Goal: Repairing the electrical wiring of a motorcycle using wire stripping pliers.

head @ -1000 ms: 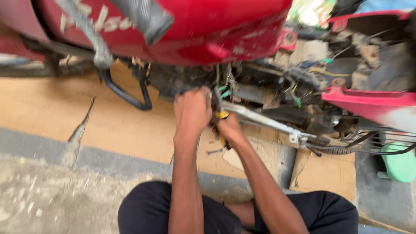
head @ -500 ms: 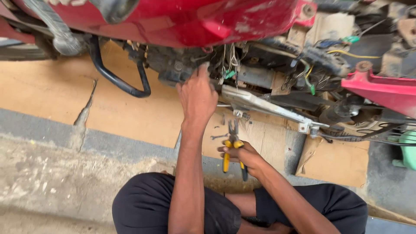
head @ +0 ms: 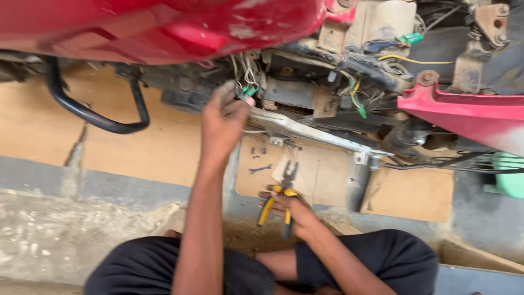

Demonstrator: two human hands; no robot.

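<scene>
Head view: a red motorcycle (head: 164,27) stands over cardboard sheets (head: 147,147) on a concrete floor (head: 54,240). Under its frame, the left hand (head: 221,123) reaches the wiring (head: 248,90), fingers loosely curled; below, the right hand (head: 292,210) grips yellow-handled pliers (head: 278,199).

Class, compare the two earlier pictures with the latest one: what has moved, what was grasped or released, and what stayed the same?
The right hand came down and away from the wiring beside the left hand, bringing the yellow-handled pliers low over the cardboard, near the person's knees; its grip is still on them. The left hand stayed up at the wires under the red motorcycle. The small spanner lies unmoved on the cardboard.
</scene>
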